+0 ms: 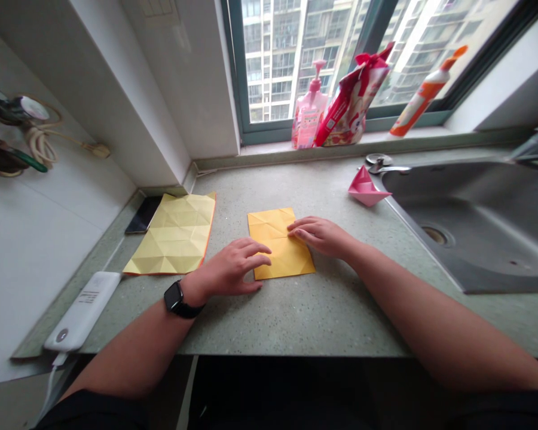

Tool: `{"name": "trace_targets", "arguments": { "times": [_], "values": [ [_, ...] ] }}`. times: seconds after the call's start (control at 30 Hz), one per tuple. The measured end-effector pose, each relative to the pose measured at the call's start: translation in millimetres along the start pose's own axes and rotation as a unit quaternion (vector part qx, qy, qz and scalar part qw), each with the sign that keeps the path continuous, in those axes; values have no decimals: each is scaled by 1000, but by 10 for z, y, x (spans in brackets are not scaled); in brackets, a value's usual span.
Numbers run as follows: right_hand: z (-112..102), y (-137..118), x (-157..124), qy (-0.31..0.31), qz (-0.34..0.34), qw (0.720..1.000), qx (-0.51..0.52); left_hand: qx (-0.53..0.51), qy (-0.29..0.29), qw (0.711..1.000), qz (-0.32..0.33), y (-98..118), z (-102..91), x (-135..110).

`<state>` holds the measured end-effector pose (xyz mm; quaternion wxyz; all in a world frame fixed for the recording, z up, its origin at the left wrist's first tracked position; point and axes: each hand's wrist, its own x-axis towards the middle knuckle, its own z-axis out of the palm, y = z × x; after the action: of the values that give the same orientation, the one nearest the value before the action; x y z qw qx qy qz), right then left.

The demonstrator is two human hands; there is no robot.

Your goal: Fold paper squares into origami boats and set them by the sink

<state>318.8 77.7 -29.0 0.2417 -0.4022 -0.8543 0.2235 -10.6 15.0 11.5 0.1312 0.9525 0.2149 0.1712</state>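
A folded sheet of yellow-orange origami paper (280, 257) lies flat on the countertop between my hands, with crease lines across it. My left hand (237, 266), a black watch on its wrist, is at the paper's left edge. Its fingers are apart, and the thumb rests near the lower left corner. My right hand (323, 236) lies with outstretched fingertips on the paper's right side. To the left is a larger pale yellow creased sheet (177, 230) with an orange underside. A pink folded paper boat (367, 188) stands by the sink's corner.
A black phone (142, 215) is partly under the pale sheet. A white power bank (84, 310) with a cable sits at the counter's left. The steel sink (475, 209) is on the right. A pink pump bottle (311, 113), red bag (356, 101) and orange-white bottle (424, 98) stand on the sill.
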Motion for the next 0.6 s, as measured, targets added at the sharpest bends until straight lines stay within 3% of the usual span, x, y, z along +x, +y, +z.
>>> {"name": "trace_targets", "arguments": {
  "times": [0.33,0.5,0.6],
  "values": [
    [5,26,-5,-1,-4,1000,-2,40,3,999,18,36,-5,-11],
    [-14,26,-3,-9,-6,1000,4,74,42,996,8,56,-32,-4],
    [-29,29,-10,-12,1,999,36,87,94,992,-14,43,-44,-6]
  ]
}}
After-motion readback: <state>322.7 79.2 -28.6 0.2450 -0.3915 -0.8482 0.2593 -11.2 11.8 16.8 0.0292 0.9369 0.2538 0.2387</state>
